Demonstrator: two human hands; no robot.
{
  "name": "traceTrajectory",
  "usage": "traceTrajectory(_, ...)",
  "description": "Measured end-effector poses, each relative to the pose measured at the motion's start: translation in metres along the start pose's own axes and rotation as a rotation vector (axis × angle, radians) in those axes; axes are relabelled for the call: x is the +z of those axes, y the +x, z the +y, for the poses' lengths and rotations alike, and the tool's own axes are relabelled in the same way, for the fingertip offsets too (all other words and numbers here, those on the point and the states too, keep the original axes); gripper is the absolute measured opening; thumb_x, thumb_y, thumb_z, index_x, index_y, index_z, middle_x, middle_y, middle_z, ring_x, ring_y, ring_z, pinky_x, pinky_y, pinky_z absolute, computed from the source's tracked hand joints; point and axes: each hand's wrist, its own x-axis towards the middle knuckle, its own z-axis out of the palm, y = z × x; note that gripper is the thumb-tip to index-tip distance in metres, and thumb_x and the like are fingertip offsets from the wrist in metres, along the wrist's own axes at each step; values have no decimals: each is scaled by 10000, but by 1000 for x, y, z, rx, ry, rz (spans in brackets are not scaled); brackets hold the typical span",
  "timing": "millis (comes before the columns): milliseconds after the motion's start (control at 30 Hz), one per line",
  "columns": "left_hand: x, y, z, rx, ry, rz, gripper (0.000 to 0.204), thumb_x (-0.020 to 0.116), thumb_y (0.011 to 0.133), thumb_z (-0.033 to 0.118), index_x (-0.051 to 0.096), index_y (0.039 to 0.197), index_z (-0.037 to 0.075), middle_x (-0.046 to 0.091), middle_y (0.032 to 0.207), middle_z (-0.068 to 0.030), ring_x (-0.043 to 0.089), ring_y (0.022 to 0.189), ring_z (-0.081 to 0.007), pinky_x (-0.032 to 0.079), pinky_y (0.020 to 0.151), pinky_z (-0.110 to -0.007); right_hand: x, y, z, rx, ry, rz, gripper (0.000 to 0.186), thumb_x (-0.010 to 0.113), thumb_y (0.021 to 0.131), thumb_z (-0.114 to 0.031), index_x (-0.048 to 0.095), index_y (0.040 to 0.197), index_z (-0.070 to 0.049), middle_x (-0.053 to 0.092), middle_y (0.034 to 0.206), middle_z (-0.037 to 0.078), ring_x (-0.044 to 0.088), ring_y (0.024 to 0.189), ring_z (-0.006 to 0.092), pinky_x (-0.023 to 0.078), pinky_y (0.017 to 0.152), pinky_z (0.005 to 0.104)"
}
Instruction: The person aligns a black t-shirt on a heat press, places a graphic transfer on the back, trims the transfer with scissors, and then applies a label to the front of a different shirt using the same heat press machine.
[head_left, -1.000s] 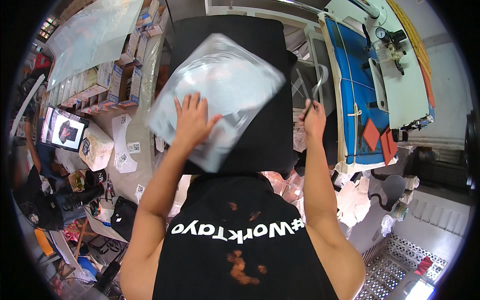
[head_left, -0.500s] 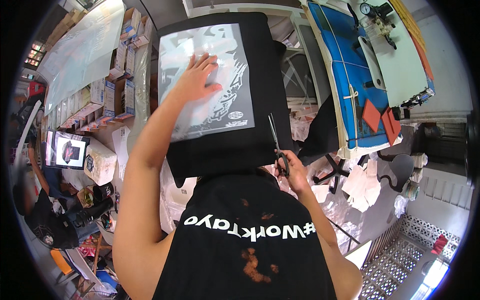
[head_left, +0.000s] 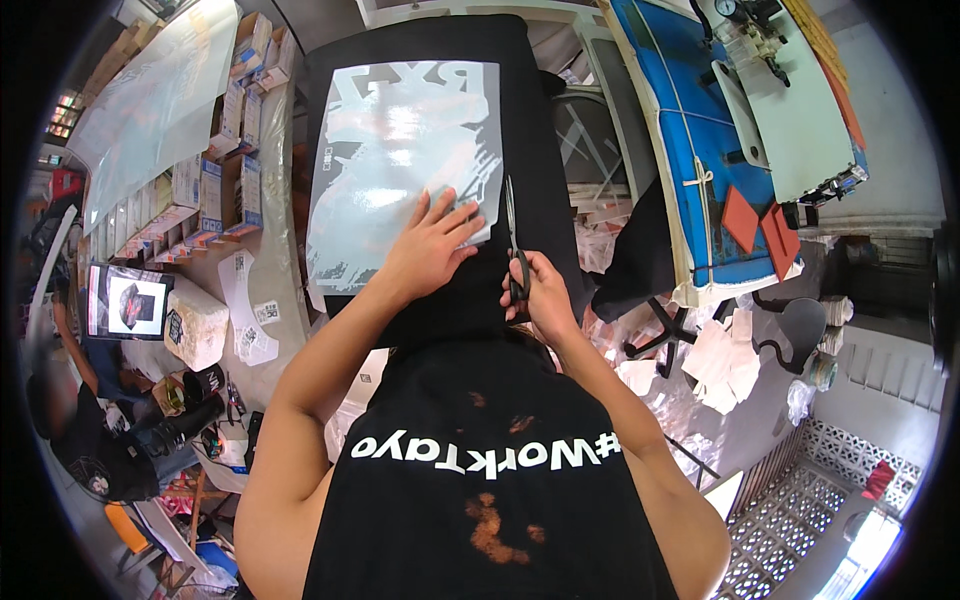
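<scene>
Nearest is the person's black sleeveless top (head_left: 480, 420), marked with pale lettering and a few rusty brown patches. Beyond it, the right hand (head_left: 540, 295) is closed around the dark handles of a pair of scissors (head_left: 517, 262), whose blades point away from the person, just beside the right edge of a printed film sheet (head_left: 390, 130) (whether they touch it, I cannot tell). The left hand (head_left: 435, 245) lies flat on the sheet's lower right part, fingers a little apart and gripping nothing. The sheet, clear with whitish printing and a bright glare, rests on a black cloth-covered surface (head_left: 540, 140). To the right of that surface, loose pale paper (head_left: 725, 365) lies low down, and farther up is a blue padded bed (head_left: 690, 150) with a tied white cord and two orange-red pads (head_left: 740, 222) near its lower end. Out to the left are a pale block (head_left: 197, 325), a lit screen (head_left: 125, 305) showing a dark garment, and rows of open boxes (head_left: 215, 195) partly under another large translucent sheet (head_left: 155, 110). At the far left, another person (head_left: 100, 450) in dark clothing is partly visible.
</scene>
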Motion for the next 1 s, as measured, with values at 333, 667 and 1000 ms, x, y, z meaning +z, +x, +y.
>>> traceTrajectory(333,-11,-32,28,-90,-260,-9,426,620,937,210,549,1342,96,517,1428,-109,406,1353,-428,278,1145,-555,16,8,-4,-60,-49,68,345,609,983,-316,520,1180,-47,570,812,41,594,621,121,495,463,248)
traceTrajectory(667,-11,-33,33,-93,-229,-3,418,615,940,211,548,1330,78,514,1423,-128,408,1344,-440,288,1134,-560,19,6,-6,-58,-138,129,303,599,990,-277,533,1161,-36,566,790,33,572,600,100,457,432,229)
traceTrajectory(1000,-14,-30,35,-121,-236,-31,427,630,928,166,550,1334,59,506,1435,-130,388,1371,-415,265,1164,-518,20,2,-3,-50,-135,141,324,624,976,-265,534,1180,-30,558,775,21,558,580,89,431,417,220)
